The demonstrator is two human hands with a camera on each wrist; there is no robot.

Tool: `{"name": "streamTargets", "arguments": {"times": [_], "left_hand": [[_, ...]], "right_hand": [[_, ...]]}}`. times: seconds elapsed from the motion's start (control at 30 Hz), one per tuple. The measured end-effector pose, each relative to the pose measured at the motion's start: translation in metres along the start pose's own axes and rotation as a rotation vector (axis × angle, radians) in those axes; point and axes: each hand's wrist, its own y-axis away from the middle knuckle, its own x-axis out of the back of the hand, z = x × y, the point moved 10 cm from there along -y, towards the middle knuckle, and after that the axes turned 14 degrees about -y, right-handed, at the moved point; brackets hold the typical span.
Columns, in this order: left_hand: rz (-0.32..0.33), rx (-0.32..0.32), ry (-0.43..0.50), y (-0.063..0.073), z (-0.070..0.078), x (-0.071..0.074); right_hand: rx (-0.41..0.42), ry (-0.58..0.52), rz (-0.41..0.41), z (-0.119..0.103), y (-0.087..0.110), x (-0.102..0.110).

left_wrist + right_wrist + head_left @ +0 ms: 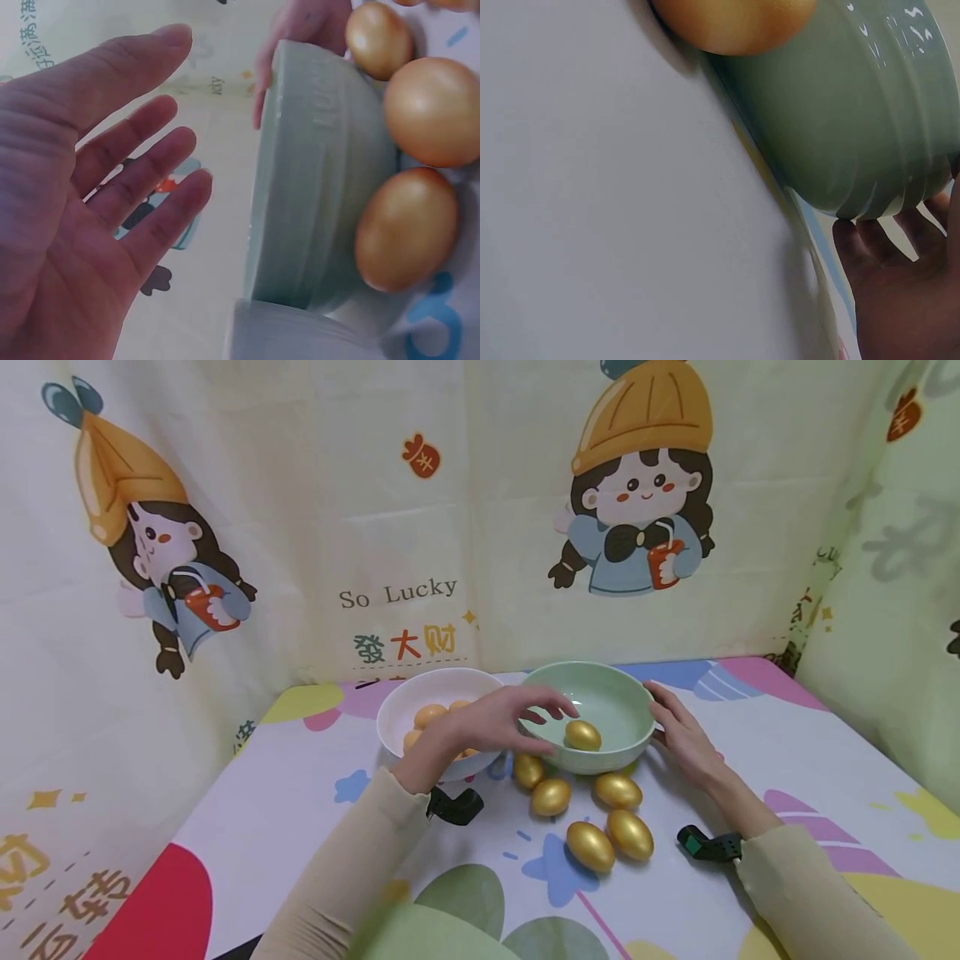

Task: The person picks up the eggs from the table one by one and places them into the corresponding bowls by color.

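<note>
My left hand [502, 718] hovers over the near left rim of a green bowl [615, 693], fingers spread and loosely bent, with nothing in them. The left wrist view also shows its palm and fingers [154, 225] bare, apart from the bowl. Inside the green bowl lies one golden egg [582, 735]. Against the bowl's right outer side rests my right hand [686, 739]; its extended fingertips touch the wall in the right wrist view. Several golden eggs lie on the table before the bowl, one golden egg [551, 797] near its left front and another egg [590, 847] nearer me.
A white bowl [390, 727] holding several orange-brown eggs [431, 717] stands left of the green one, partly hidden by my left forearm. A patterned cloth covers the table [285, 810]. Behind it hangs a printed curtain [315, 485]. Something pale green [427, 935] shows at the bottom edge.
</note>
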Motion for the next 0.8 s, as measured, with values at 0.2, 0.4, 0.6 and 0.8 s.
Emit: {"name": "streamTargets", "arguments": {"times": [0.2,0.4,0.6,0.8], "left_hand": [[0.014,-0.028,-0.077,0.013,0.008,-0.009],[0.092,-0.077,-0.184,0.026,0.020,-0.013],[0.203,-0.100,-0.224,0.040,0.024,-0.021],[0.220,-0.111,-0.239,0.048,0.022,-0.036]], "right_hand": [[-0.004,0.008,-0.007,0.001,0.000,0.000],[-0.006,0.012,-0.002,0.000,0.000,0.001],[-0.009,0.004,-0.007,-0.001,-0.001,0.000],[-0.014,0.004,-0.004,-0.001,0.001,-0.001]]}}
